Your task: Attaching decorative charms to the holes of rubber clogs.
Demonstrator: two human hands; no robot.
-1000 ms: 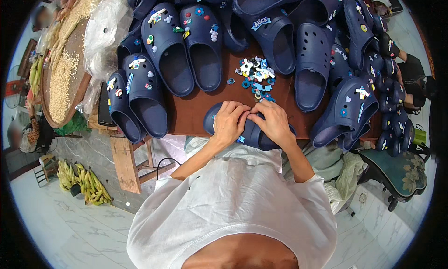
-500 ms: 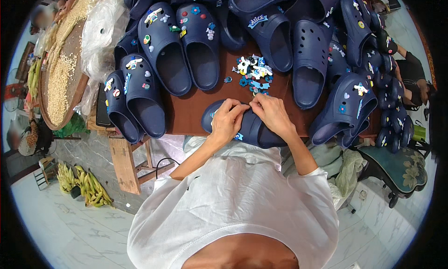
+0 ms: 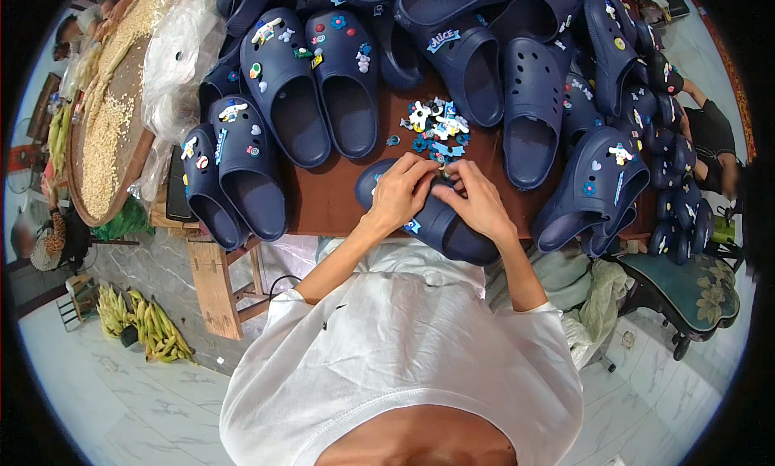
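A navy blue clog [image 3: 460,238] lies at a slant on the near edge of the brown table, toe to the left and open heel toward me on the right. My left hand [image 3: 400,193] is closed over the clog's upper, its fingers curled across the holes. Against the far side of the same upper, my right hand [image 3: 478,201] has its fingers bent and pressed together; whatever lies between them is hidden. Just beyond both hands is a pile of small colourful shoe charms [image 3: 440,125]. One blue flower charm [image 3: 392,140] sits apart, left of the pile.
Decorated navy clogs [image 3: 282,86] crowd the left and back of the table. A clog with bare holes [image 3: 533,111] lies right of the charms, and more are stacked farther right. A basket of pale kernels [image 3: 105,155] and clear plastic bags [image 3: 173,70] are at the left.
The clog has turned slightly, its heel swinging nearer to me and its toe shifting right. Both hands moved a little with it, and the right fingers spread somewhat before the upper.
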